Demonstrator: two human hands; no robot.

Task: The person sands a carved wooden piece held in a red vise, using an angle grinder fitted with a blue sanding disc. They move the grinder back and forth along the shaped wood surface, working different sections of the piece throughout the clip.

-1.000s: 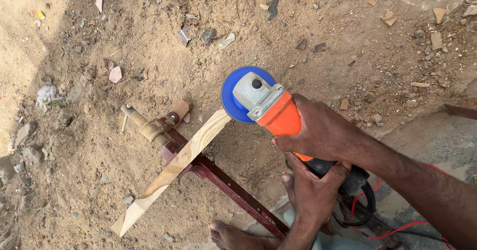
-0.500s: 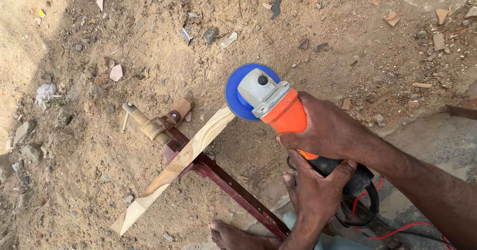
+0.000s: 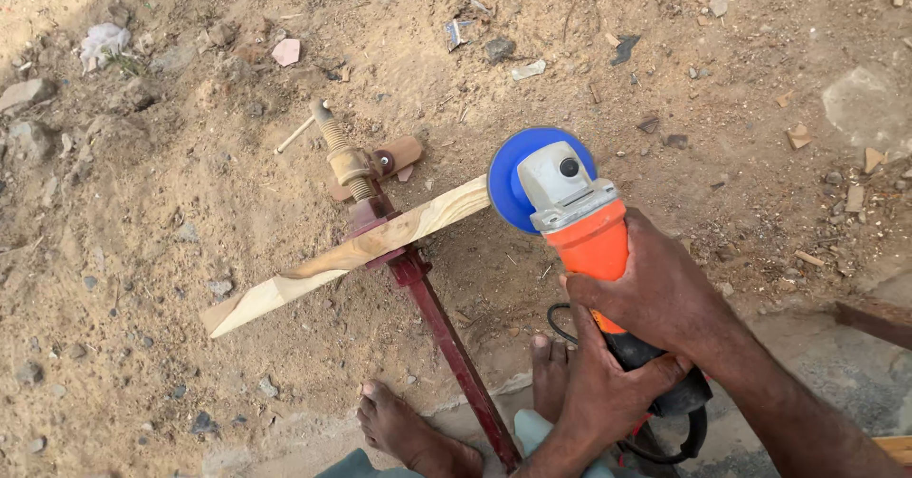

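Grinder [image 3: 570, 217] is gripped by both hands: right hand [image 3: 665, 293] fingers wrapped tight round the orange body, left hand [image 3: 608, 388] closed round the dark rear handle. Its blue disc guard [image 3: 508, 183] is set against the end of the wooden strip [image 3: 351, 255], which is clamped in a red bar clamp [image 3: 427, 307] over sandy ground [image 3: 190, 155]. Judged by the pale, tapered wood, shaping looks partly done; this near end seems left.
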